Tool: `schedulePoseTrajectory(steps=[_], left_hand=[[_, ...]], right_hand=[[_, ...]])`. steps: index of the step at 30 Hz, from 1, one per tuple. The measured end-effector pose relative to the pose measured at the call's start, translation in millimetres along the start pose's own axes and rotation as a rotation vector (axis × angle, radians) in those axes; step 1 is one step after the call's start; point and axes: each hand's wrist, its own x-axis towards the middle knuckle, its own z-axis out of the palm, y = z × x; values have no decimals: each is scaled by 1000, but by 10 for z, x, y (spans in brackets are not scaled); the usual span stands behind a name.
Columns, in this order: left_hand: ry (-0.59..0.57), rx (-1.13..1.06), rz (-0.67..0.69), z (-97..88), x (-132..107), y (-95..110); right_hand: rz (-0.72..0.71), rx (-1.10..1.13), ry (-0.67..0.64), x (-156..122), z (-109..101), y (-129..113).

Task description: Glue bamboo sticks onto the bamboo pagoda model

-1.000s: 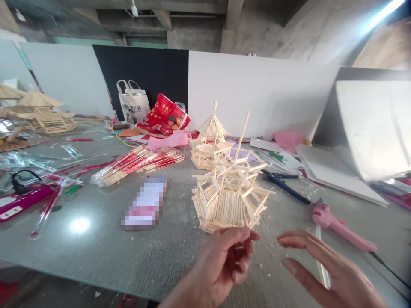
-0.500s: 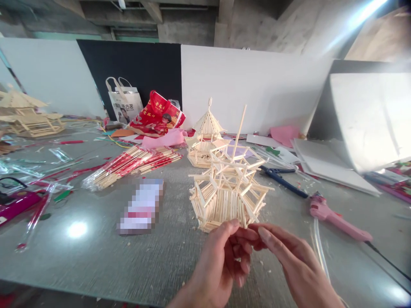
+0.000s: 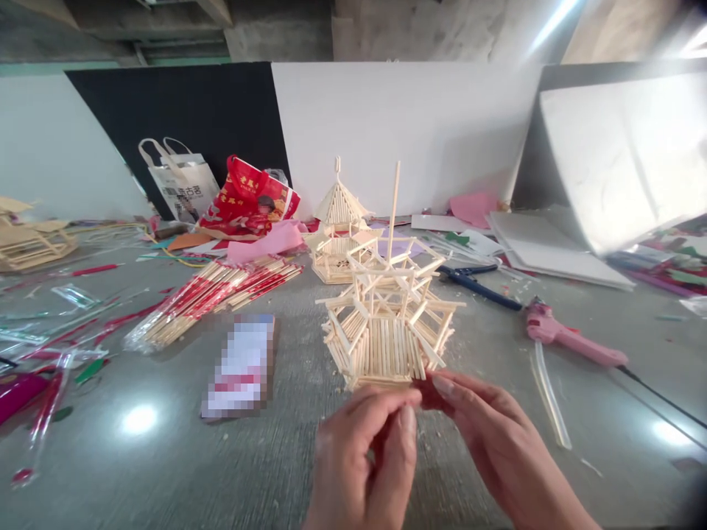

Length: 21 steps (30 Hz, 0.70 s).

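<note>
An unfinished pavilion model of pale wooden sticks [image 3: 387, 331] stands on the grey table [image 3: 166, 456], with one long stick rising from its top. My left hand [image 3: 364, 456] and my right hand [image 3: 486, 434] meet just in front of the model's base. The left thumb and fingers are pinched together. The right fingertips press against them at the model's lower right corner. Whatever lies between the fingers is too small to make out.
A finished stick pavilion [image 3: 339, 235] stands behind the model. Wrapped chopstick bundles [image 3: 215, 294] and a blurred flat packet [image 3: 240, 364] lie to the left. Blue pliers [image 3: 478, 283], a pink glue gun [image 3: 563, 338] and a clear glue stick [image 3: 546, 394] lie to the right. Bags and white boards [image 3: 557, 250] line the back.
My right hand came in from the right, where it was open, and closed against the left fingertips. Both hands rose to the model's base, and my view shifted slightly left.
</note>
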Motion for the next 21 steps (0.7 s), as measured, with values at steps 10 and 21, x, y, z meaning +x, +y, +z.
schedulePoseTrajectory(steps=[10,21], left_hand=[[218,911,616,109,205,-15],[200,920,541,184,240,36]], right_hand=[[-37,-63,-103,-1,25,-57],[-164,-266,-155,49,66,-108]])
